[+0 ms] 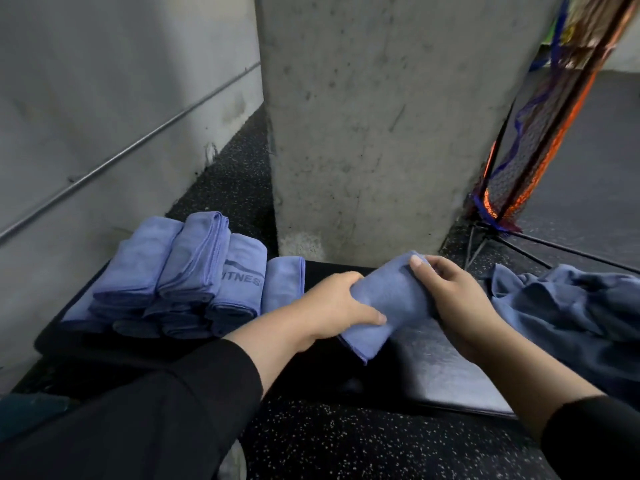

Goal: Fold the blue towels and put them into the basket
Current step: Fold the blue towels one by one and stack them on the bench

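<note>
Concrete walls and a bare concrete pillar (363, 126) rise behind a black padded bench (446, 372) set on speckled black rubber flooring (346, 445). At the centre of the head view, a person in black sleeves works a folded blue towel (388, 299) held just above the bench top. The left hand (337, 306) grips the towel's near-left side, thumb lying across the top and fingers curled under. The right hand (453, 299) pinches the far-right end, thumb pressed on the upper corner and fingers wrapped around the cloth.

At nine o'clock from the hands, a stack of folded towels (180, 282) sits in rows at the bench's left end, several standing on edge and leaning together; one shows part of a printed word ending "ITNES". At three o'clock, a heap of unfolded towels (571, 306) lies crumpled on the bench's right end, close beside the right wrist. At one o'clock, a mesh hamper (540, 133) with orange and blue trim leans on a thin black frame beside the pillar.
</note>
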Tool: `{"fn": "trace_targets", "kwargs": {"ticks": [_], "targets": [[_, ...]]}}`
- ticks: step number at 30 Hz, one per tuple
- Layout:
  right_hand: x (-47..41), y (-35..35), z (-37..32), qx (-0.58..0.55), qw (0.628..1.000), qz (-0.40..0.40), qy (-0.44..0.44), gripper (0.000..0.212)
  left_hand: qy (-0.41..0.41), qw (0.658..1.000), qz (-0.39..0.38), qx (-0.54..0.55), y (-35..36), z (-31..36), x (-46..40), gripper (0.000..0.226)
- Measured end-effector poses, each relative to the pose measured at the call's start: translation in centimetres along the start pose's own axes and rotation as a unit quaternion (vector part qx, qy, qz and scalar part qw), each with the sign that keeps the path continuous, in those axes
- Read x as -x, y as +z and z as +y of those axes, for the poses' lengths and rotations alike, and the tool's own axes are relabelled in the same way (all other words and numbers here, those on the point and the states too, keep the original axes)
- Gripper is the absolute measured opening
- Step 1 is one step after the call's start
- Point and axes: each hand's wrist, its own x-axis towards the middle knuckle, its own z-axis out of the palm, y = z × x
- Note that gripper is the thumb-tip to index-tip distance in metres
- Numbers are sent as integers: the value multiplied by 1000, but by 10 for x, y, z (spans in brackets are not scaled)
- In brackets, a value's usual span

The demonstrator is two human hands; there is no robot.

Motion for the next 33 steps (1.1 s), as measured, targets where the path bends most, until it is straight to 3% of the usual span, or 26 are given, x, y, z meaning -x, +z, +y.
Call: {"fn": "trace_targets", "kwargs": {"ticks": [3,6,10,16,21,23,26,28,29,33], "targets": [[9,15,-15,-142,987,-38,67,43,-31,989,4,144,-12,6,15,32],[22,30,-20,-169,978,-86,90,37,-68,971,-9,231,-19,7,32,33],[31,48,-26,-162,975,-92,120,34,-80,952,-27,294,-27,-1,51,38],[17,76,-32,-141,982,-35,120,32,-90,952,13,291,-43,-17,68,36],[5,98,-39,-103,974,-146,139,33,-88,944,46,314,-61,-24,74,25],[-5,104,-39,-75,979,-143,124,30,-102,957,38,268,-70,-25,78,24],[-24,115,-34,3,992,-88,86,23,-85,991,94,-31,-85,-26,81,38],[-35,121,-27,31,995,-66,75,21,-30,964,146,-219,-93,-27,84,45],[-41,124,-23,34,994,-64,77,22,-8,953,156,-261,-95,-27,85,43],[-59,141,-7,66,991,-81,85,25,70,924,202,-316,-99,-37,83,24]]}}
